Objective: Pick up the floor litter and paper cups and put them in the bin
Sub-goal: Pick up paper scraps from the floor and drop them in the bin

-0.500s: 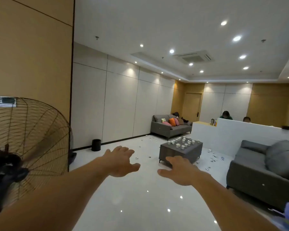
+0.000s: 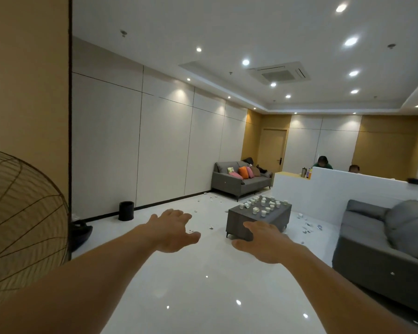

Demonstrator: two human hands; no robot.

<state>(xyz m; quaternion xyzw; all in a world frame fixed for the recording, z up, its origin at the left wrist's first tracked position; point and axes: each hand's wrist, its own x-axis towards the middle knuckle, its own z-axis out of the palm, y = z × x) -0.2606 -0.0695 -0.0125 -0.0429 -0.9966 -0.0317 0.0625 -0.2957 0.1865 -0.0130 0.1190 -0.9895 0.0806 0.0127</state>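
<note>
My left hand [image 2: 173,231] and right hand [image 2: 263,242] are spread, empty; I'd close on the paper cups [image 2: 263,206] crowding the counter [image 2: 237,221] and floor litter [image 2: 308,226] around it first; the bin [image 2: 126,210] stands by the wall.

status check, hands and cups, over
Left hand and right hand open, empty. Paper cups on the low table, litter on the floor around it. Bin by the left wall. Fan close on left.

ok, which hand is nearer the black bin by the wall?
Left. The left hand is held out over the floor, the bin beyond it to its left; the right hand is further right, before the coffee table.
</note>
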